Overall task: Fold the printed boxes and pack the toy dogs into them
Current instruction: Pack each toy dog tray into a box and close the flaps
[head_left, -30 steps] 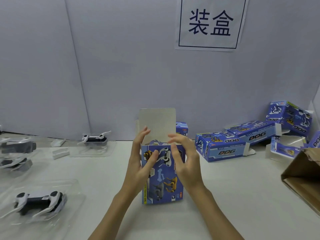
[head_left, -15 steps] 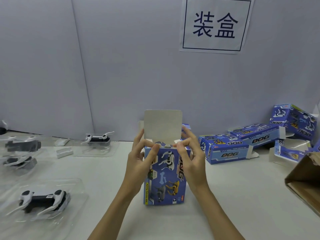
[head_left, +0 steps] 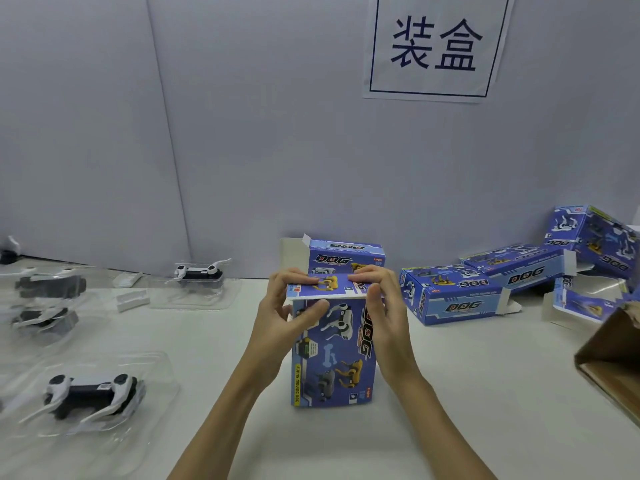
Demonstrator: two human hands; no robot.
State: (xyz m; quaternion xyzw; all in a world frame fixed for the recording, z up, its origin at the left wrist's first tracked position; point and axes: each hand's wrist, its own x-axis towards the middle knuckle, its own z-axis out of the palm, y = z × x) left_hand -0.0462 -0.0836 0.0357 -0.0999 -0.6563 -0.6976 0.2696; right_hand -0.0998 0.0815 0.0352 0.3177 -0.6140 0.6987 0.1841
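A blue printed box (head_left: 334, 355) stands upright on the white table, straight in front of me. Its top lid is folded down flat over the opening. My left hand (head_left: 289, 315) grips the box's upper left side, fingers pressing on the lid. My right hand (head_left: 381, 313) holds the upper right side, fingertips also on the lid. A black-and-white toy dog (head_left: 88, 389) lies in a clear plastic tray at the near left. Another toy dog (head_left: 199, 273) sits in a tray at the back left. What is inside the box is hidden.
A second blue box (head_left: 346, 258) stands right behind the held one. Several folded blue boxes (head_left: 453, 296) lie at the back right. A brown cardboard carton (head_left: 613, 355) juts in at the right edge. More dogs in trays (head_left: 48, 285) crowd the far left.
The tall lid flap that stood upright has been folded down over the box's top. Both hands moved up onto the lid. The box behind it has come into sight.
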